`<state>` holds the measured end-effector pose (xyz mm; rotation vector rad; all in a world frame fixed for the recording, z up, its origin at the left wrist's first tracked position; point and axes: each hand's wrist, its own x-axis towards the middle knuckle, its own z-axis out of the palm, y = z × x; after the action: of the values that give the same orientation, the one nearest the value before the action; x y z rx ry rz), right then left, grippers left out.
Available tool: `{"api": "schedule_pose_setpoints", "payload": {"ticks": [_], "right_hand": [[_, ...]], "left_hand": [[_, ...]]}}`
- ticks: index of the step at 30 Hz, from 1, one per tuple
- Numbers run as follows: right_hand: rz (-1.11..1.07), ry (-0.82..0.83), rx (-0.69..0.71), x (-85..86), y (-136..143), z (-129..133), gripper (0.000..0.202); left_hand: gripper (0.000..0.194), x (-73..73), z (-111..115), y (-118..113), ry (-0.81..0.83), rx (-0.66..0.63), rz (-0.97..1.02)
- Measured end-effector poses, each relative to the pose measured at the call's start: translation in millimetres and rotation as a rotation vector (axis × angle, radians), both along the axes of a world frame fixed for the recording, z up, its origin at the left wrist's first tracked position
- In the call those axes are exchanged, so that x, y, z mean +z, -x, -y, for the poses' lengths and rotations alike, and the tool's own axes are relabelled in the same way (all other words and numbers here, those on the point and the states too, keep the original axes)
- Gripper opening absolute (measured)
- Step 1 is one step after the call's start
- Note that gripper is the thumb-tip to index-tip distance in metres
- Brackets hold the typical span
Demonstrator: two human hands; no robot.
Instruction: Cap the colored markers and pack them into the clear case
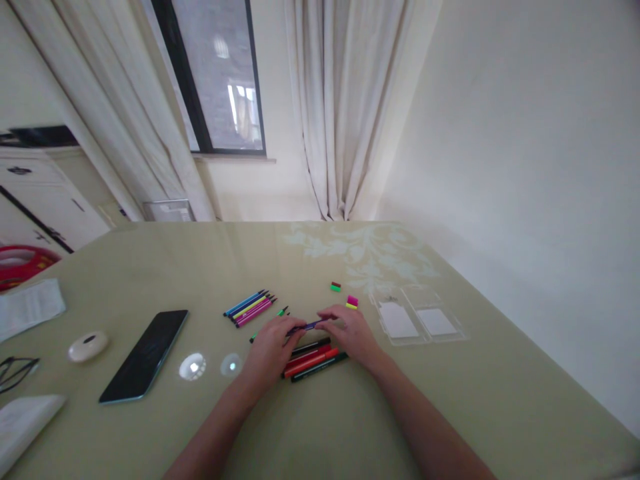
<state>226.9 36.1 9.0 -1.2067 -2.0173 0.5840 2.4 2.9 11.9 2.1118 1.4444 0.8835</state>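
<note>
A purple felt-tip pen (311,325) lies level between my two hands, above the table. My left hand (274,343) pinches its left end, and my right hand (347,330) has thumb and fingers on its right end. Just below are several capped markers, among them a red marker (313,361) and a black marker (320,367). Partly behind my left hand rests a green pen (283,311) without its cap. Farther left, several uncapped pens (250,308) in blue, yellow and pink lie side by side. Pink and yellow caps (352,301) sit beyond my right hand, near green and brown caps (335,287).
An open clear plastic case (420,317) with white inserts lies to the right. On the left are a black phone (145,357), a round white case (88,347), glasses (17,373) and two small clear discs (193,367). A wall borders the table's right side.
</note>
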Motion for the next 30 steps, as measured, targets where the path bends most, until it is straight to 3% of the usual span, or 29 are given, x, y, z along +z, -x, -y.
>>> {"api": "schedule_pose_setpoints", "payload": {"ticks": [5, 8, 10, 14, 16, 20, 23, 26, 30], "right_hand": [[0.408, -0.199, -0.255, -11.0, -7.2, -14.1, 0.045], [0.503, -0.188, -0.272, -18.7, -7.2, -15.6, 0.051], [0.523, -0.185, -0.264, -21.0, -6.7, -14.6, 0.049], [0.514, -0.23, -0.294, -19.7, -6.4, -13.1, 0.042], [0.5, -0.25, -0.325, -19.7, -6.8, -13.6, 0.037], [0.476, -0.263, -0.349, -22.6, -8.0, -15.8, 0.02], [0.417, -0.262, -0.313, -20.3, -7.4, -15.4, 0.021], [0.275, -0.237, -0.249, -11.5, -4.1, -10.5, 0.02], [0.116, -0.203, -0.143, 0.7, 1.2, 0.4, 0.02]], "left_hand": [[0.018, 1.1, -1.9, 3.8, 0.1, -0.035, -0.122], [0.022, 2.7, -6.1, 10.1, 0.134, -0.07, -0.126], [0.026, 3.1, -10.0, 17.2, 0.105, 0.01, -0.121], [0.027, 2.6, -15.7, 34.3, 0.021, 0.274, -0.225], [0.024, 1.8, -16.1, 40.2, 0.039, 0.334, -0.314], [0.019, 0.3, -15.0, 42.3, 0.089, 0.322, -0.395], [0.018, 0.8, -15.3, 39.0, 0.066, 0.318, -0.375], [0.02, 2.7, -15.5, 33.6, 0.013, 0.288, -0.257], [0.019, 5.5, -11.9, 24.0, -0.068, 0.153, -0.07]]}}
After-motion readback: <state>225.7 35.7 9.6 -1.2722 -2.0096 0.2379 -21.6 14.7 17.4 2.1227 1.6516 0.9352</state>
